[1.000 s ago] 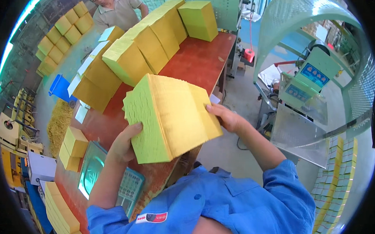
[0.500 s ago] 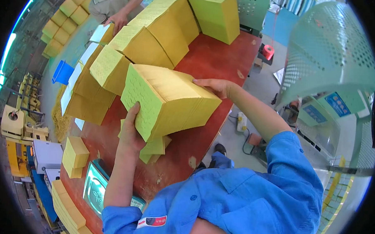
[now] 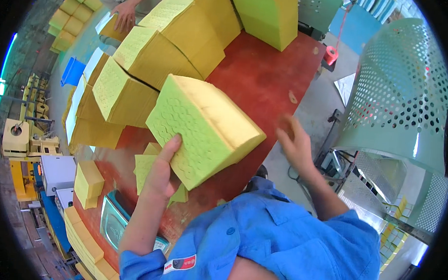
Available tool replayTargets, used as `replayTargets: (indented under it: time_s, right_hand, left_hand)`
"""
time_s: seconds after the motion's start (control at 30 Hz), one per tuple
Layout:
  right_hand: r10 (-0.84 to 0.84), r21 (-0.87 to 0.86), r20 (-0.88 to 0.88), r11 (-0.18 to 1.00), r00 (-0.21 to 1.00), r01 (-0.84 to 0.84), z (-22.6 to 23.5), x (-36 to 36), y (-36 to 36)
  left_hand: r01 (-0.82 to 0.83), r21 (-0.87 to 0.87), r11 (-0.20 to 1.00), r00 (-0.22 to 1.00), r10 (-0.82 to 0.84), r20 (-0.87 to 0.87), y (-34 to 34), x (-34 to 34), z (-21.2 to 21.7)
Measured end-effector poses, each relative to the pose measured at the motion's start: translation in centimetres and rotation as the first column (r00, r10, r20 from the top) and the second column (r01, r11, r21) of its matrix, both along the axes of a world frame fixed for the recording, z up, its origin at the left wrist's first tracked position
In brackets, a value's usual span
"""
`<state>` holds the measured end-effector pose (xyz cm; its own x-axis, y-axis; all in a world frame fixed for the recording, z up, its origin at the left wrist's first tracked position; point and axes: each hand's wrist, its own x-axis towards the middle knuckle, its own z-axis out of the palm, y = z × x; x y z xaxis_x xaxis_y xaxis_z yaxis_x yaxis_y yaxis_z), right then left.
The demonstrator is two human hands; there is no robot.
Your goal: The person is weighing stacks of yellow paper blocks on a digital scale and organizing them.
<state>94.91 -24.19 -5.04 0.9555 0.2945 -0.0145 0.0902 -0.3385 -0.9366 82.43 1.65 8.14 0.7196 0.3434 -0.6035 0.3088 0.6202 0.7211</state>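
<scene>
My left hand (image 3: 161, 175) grips a thick block of stacked yellow paper sheets (image 3: 194, 134), its thumb pressed on the green-tinted, patterned face. The hand's other fingers are hidden behind the block. The stack is tilted above the red tabletop (image 3: 256, 67). Off its right end, my right hand (image 3: 295, 142) is apart from it, holding nothing, with thumb and fingers spread and slightly blurred. Beneath the held stack lie smaller yellow paper pieces (image 3: 145, 169). A row of similar paper stacks (image 3: 163, 54) stands along the table's far left side.
A scale with a lit panel (image 3: 113, 217) sits at the near left, beside a small yellow block (image 3: 88, 184). Another person's hand (image 3: 124, 15) rests on a stack at the far left. A perforated green metal guard (image 3: 398, 92) stands to the right, near a red tape roll (image 3: 330, 55).
My right hand has let go of the stack's far end and moved right and down. The stack has turned, showing more of its patterned face. The other person's hand has shifted left.
</scene>
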Motion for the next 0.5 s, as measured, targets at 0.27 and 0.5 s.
replayTargets:
  time_s: [0.27,0.5]
  right_hand:
    - [0.406,0.247,-0.179,0.9,0.896,-0.358,-2.8,-5.1,3.7]
    - [0.044,0.131,0.027,0.99,0.999,-0.047,-3.9,4.6,5.3]
  left_hand:
    - [0.198,-0.073,0.977,0.98,-0.195,0.046,-3.2,5.9,1.6]
    - [0.309,0.106,0.945,0.946,-0.317,0.069,-3.1,16.5,-0.2]
